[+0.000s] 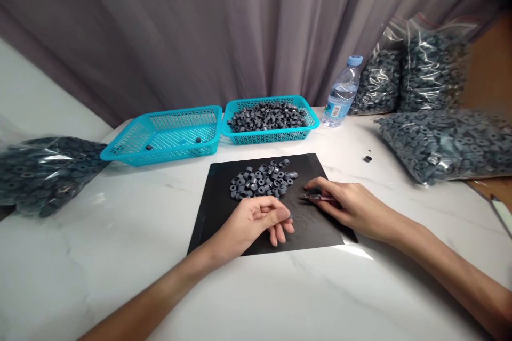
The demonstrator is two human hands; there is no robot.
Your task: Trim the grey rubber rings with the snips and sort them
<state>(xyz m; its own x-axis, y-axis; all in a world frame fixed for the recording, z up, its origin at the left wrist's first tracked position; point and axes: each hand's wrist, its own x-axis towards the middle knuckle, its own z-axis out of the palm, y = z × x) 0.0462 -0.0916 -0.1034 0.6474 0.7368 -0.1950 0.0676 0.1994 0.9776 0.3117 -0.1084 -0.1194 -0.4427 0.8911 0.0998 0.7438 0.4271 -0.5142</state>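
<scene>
My left hand (264, 221) is over the front of a black mat (272, 242), thumb and forefinger pinched together. What it pinches is mostly hidden; a bit of grey shows by the fingertips. My right hand (352, 205) rests at the mat's right side, closed around nippers (320, 198) with pinkish handles. Their metal tips point left, towards the left hand. Just beyond the left hand lies a loose pile of small grey plastic rings (262, 181), some standing on edge and some flat.
Behind the mat, a blue basket (270, 138) is full of rings; another blue basket (160, 160) holds two. A water bottle (340, 98) stands back right. Bags of grey parts lie right (452, 144) and left (52, 170). One dark piece (367, 159) lies on the white table.
</scene>
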